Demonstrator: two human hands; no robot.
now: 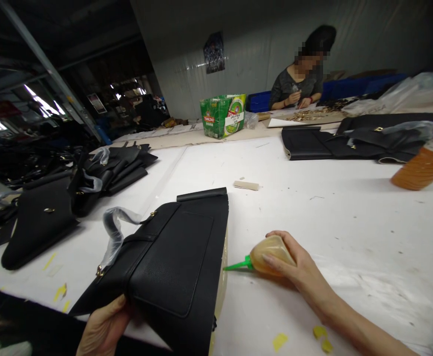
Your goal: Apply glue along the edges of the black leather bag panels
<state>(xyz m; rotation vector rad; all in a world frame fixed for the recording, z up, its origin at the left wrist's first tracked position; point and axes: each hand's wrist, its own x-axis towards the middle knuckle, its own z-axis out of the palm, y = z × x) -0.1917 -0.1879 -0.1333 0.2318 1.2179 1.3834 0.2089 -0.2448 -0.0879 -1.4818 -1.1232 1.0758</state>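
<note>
A black leather bag piece (pixel 171 252) lies tilted on the white table (pixel 275 207), its plastic-wrapped handle (pixel 114 235) at the upper left. My left hand (pixel 107 324) grips the piece's near left edge, thumb on top and the other fingers hidden beneath. In my right hand (pixel 290 259) is a squeeze bottle (pixel 270 254) of amber liquid, fingers wrapped round it. Its green nozzle (pixel 238 264) points left, with the tip at the piece's right edge. Along that edge shows a pale, shiny strip (pixel 221 282).
More black bag pieces (pixel 41 217) are heaped at the left, others (pixel 312 141) at the back right. A bottle of orange liquid (pixel 424 163) stands at the right. Behind are a green carton (pixel 221 116) and a seated person (pixel 300 74). Yellow scraps (pixel 280 341) lie near the front.
</note>
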